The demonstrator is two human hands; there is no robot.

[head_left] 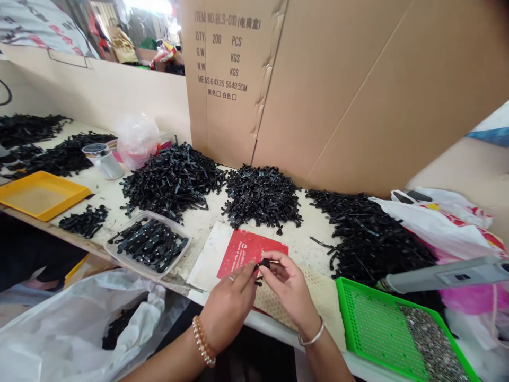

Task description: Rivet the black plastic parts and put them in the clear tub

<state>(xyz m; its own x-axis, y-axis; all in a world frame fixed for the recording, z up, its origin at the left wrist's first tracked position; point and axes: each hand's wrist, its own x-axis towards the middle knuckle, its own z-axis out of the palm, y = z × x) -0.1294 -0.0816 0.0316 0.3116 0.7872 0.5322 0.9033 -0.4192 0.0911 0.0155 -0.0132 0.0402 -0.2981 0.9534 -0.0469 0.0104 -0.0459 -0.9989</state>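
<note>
Over the red card [247, 249], left hand [229, 303] and right hand [291, 289] together pinch a small black part [263, 263]. Behind, the carton [318, 95] reads "QTY 200 PCS".

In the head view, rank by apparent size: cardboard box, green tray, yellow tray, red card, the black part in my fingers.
1. cardboard box
2-3. green tray and yellow tray: green looks bigger but lies nearer, so unsure
4. red card
5. black part

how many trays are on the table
3: a yellow tray at far left, a clear tray of black parts beside it, a green mesh tray at right. More may hide under the bags or piles. The left hand and right hand pinch a small black part.
</note>
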